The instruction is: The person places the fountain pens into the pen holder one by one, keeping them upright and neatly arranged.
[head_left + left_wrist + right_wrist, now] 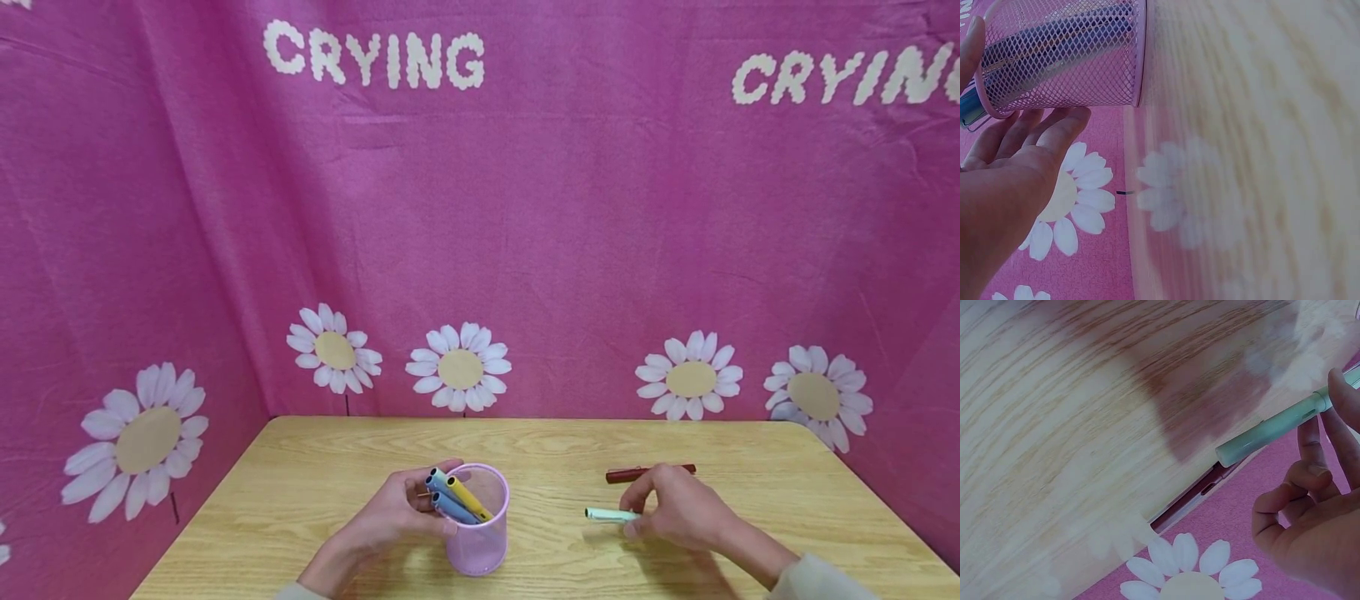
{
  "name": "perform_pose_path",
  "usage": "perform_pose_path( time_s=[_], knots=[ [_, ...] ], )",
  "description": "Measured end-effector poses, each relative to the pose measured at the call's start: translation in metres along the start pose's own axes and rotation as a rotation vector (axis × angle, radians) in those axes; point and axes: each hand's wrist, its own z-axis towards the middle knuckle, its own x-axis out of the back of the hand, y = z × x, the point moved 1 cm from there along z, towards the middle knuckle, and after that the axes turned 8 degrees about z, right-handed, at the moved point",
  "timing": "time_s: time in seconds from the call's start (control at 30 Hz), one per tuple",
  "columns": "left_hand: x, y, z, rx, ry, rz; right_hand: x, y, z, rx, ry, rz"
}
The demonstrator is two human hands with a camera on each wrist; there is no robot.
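A pink mesh pen cup (480, 552) stands upright on the table, with my left hand (393, 512) gripping it near the rim. In the left wrist view, the fingers (1054, 134) are on one side of the mesh and the thumb is on the other. Inside lean a yellow pen (469, 500) and several blue-toned pens (453, 507). To the right, my right hand (686, 510) pinches a mint green pen (1272, 430) between thumb and fingers, its free end pointing left toward the cup. Just behind that hand lies a dark red pen (624, 476), partly covered by the fingers.
The light wooden table (360, 450) reaches back to a magenta cloth (570, 250) printed with white daisies and lettering. More of this cloth hangs along the left and right sides.
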Motion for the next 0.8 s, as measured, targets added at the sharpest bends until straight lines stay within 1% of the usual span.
perform_pose_path(
  time_s=[0.13, 0.37, 0.57, 0.8],
  knots=[
    [0.000, 0.000, 0.000, -0.004, -0.001, 0.003, 0.001, -0.003, 0.000, 0.016, 0.005, 0.001],
    [0.000, -0.001, 0.001, -0.026, -0.003, 0.013, 0.003, -0.010, 0.000, 0.008, 0.020, 0.009],
    [0.001, 0.000, 0.001, -0.030, -0.004, 0.014, 0.002, -0.021, 0.001, 0.010, 0.046, 0.007],
    [0.001, -0.001, 0.001, -0.029, -0.006, 0.011, 0.001, -0.032, 0.003, 0.025, 0.061, 0.045]
  ],
)
